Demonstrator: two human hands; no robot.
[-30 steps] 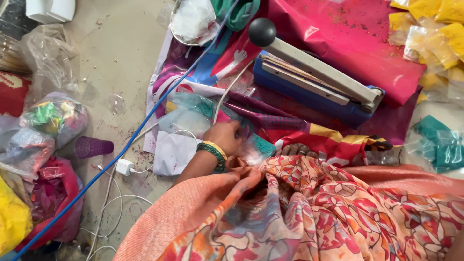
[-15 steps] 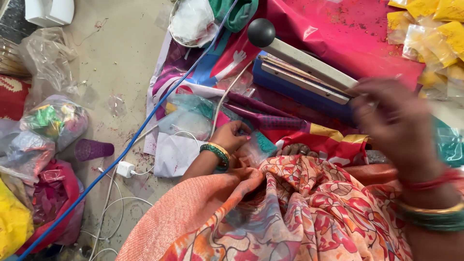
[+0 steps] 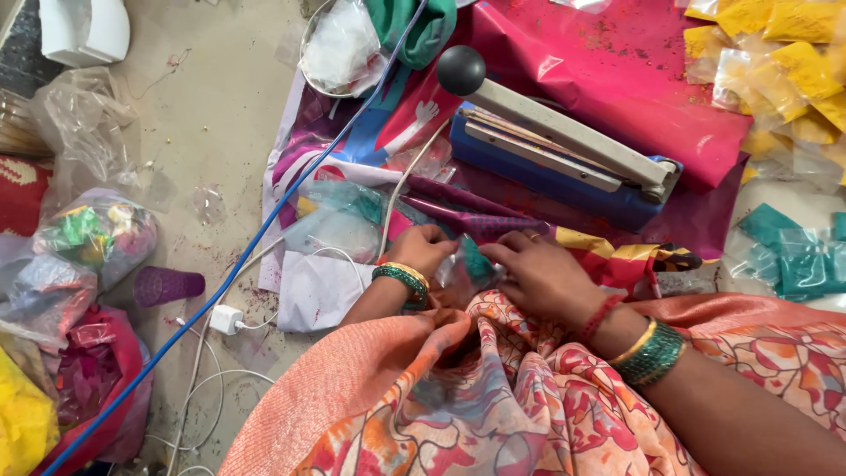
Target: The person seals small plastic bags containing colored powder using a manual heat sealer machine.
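Both hands meet on one small clear packet [image 3: 469, 264] of teal powder, held just above the lap at the edge of the floral orange cloth [image 3: 493, 397]. Left hand [image 3: 423, 249]: fingers curled and pressed onto the packet's left edge, pinching it. Right hand [image 3: 542, 275]: fingers bent down on the packet's right side, thumb tucked under; looks like a pinch, but the fingertips are partly hidden, so how tight I cannot tell. Packet sits between the two hands, touching both, just in front of the blue heat sealer [image 3: 564, 163]. Sealer arm is grey with a black ball knob [image 3: 461, 70], raised at the knob end. It rests on a pink sheet [image 3: 617, 79] dusted with powder. Top right: pile of small clear yellow packets [image 3: 775, 62], square-ish, overlapping. Right edge, lower: a few teal packets [image 3: 793, 256] of the same kind, well apart from the hands. Left of the left hand: clear bags [image 3: 339, 220] lying flat with a trace of teal inside, and a white flat pouch [image 3: 313, 291] just below them. Far left: tied clear bag of mixed colours [image 3: 92, 234], pink-filled bag [image 3: 84, 379] under it, yellow bag [image 3: 22, 423] at the corner. A purple cup [image 3: 167, 286] lies on its side on the floor. Blue cable [image 3: 264, 229] runs diagonally across the floor; white charger plug [image 3: 226, 319] beside it.
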